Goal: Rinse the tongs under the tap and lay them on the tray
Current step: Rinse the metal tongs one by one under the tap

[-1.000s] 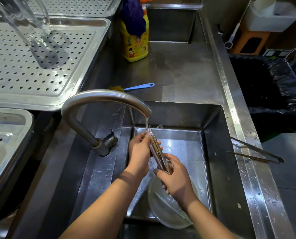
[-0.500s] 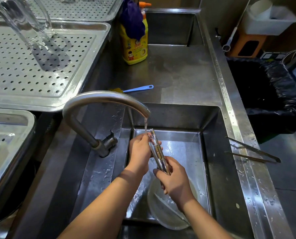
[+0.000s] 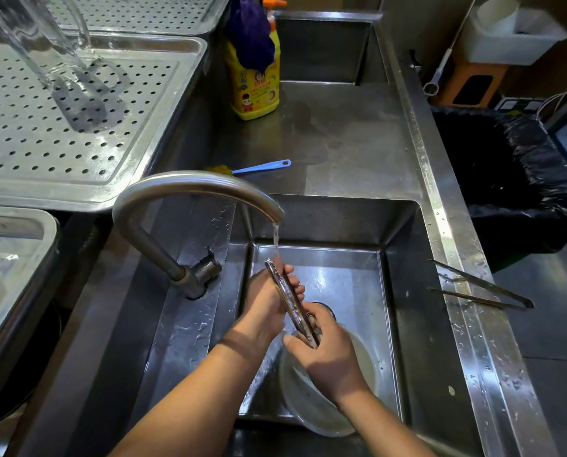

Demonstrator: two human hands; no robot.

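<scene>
Steel tongs are held slanted over the sink, their upper end in the water stream falling from the curved tap. My left hand wraps the upper half of the tongs from the left. My right hand grips their lower end. A perforated steel tray lies at the upper left with a clear glass jug upside down on it.
A second pair of tongs rests across the sink's right rim. A pale bowl sits in the basin under my right hand. A yellow soap bottle and a blue-handled brush are on the counter behind. A black-lined bin stands right.
My left hand has slid a little along the tongs, fingers curling further over them; the tongs stay under the stream. The view has shifted slightly.
</scene>
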